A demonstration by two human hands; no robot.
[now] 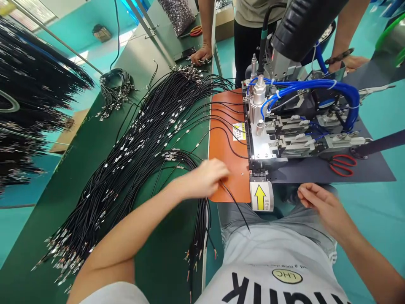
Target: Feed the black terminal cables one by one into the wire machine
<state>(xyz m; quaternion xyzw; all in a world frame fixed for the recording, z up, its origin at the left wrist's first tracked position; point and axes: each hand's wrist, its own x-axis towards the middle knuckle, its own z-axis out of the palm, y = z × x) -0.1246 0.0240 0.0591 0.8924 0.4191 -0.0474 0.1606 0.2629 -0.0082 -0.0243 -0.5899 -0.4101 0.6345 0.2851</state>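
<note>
Pinching one black cable on the orange mat, the left hand has its grip closed; the right hand hovers loose, empty. Laying the cable straight would need careful alignment.

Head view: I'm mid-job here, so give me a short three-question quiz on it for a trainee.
1. True or false: the red scissors hang from a hook.
2. Pick one: the left hand has its grip closed on A) a black cable, B) a screwdriver, C) a roll of tape.
3. Fill in: the yellow arrow on the label points ___ the person.

Key
1. False. They lie flat on the dark mat, right of the machine.
2. A.
3. Away from, toward the machine.
</note>
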